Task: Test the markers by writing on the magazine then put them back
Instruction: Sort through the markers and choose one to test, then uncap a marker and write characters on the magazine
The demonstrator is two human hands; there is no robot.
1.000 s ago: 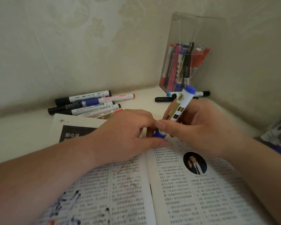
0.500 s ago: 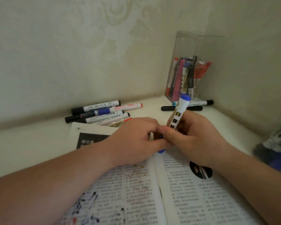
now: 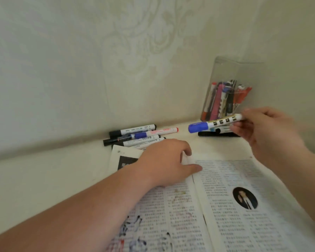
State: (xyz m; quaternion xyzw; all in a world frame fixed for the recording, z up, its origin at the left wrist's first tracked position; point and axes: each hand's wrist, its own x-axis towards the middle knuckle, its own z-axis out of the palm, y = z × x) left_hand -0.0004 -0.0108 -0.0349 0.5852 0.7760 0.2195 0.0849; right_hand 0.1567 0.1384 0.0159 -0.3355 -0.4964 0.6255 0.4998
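The right grip [image 3: 267, 131] pinched the white marker [image 3: 218, 123] by its tail end, fingers and thumb curled round the barrel. The marker lay nearly level in the air, and its blue cap [image 3: 197, 127] was on, pointing away from the grip to the left. Just below the grip lay a black marker [image 3: 218, 134] on the surface [image 3: 44, 175], and just behind it stood the clear holder [image 3: 231, 91], full of pens. The left grip [image 3: 164, 160] held nothing; it rested with loose fingers on the open magazine [image 3: 235, 224] near the fold, well below and to the left of the held marker. More markers [image 3: 140, 134] lay in a row beyond the left grip.

The marker looked light, stiff and smooth, so it would likely swing or slip when held at the very end. A hold nearer mid-barrel would steady it, and it looked sturdy enough to be set down or dropped into the holder.
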